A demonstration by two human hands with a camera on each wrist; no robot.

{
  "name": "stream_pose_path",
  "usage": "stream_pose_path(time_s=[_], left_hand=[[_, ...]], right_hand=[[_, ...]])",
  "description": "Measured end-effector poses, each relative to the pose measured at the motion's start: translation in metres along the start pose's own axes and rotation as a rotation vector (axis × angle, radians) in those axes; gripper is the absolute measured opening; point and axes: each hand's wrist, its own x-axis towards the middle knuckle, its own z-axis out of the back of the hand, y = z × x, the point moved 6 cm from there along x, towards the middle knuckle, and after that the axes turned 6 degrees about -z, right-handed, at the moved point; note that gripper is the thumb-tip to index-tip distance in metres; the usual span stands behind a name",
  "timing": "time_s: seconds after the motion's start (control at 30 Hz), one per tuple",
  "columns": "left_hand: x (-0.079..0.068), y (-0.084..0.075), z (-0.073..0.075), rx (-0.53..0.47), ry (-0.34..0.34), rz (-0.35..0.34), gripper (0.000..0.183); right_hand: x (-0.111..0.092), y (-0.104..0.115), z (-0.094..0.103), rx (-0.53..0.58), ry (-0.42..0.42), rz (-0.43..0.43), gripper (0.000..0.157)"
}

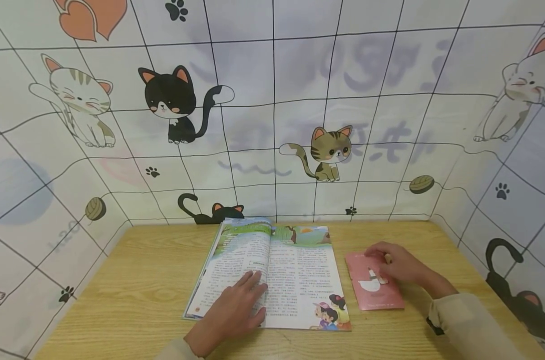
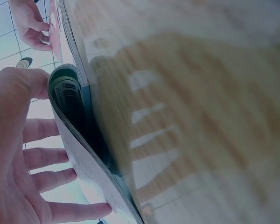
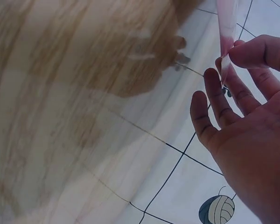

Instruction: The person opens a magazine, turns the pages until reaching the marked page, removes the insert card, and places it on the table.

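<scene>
An open magazine (image 1: pixel 299 280) lies on the table with printed text and coloured pictures on its pages. My left hand (image 1: pixel 233 307) rests on its left page near the spine, fingers stretched out. In the left wrist view, the left hand (image 2: pixel 18 154) lies along the page, which bulges up from the pages beneath. A pink booklet (image 1: pixel 367 290) with a white print lies to the right of the magazine. My right hand (image 1: pixel 400 265) pinches its right edge. The right wrist view has the pink booklet (image 3: pixel 227 28) between the thumb and fingers of the right hand (image 3: pixel 252 112).
The wooden table (image 1: pixel 132 280) reaches back to a wall (image 1: pixel 254 110) covered with cat pictures and grid lines. Further walls stand at the left and right of the table. The magazine's top edge lies close to the back wall.
</scene>
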Motion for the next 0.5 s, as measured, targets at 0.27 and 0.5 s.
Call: stream_pose_path(time_s=[0.27, 0.5], left_hand=[[0.0002, 0.0007, -0.0013, -0.003, 0.008, 0.004, 0.048], [0.0001, 0.0014, -0.0019, -0.005, 0.009, 0.009, 0.048]], right_hand=[[0.0, 0.002, -0.0051, -0.019, 0.017, 0.023, 0.035], [-0.0018, 0.0037, -0.0083, -0.013, 0.041, -0.007, 0.036]])
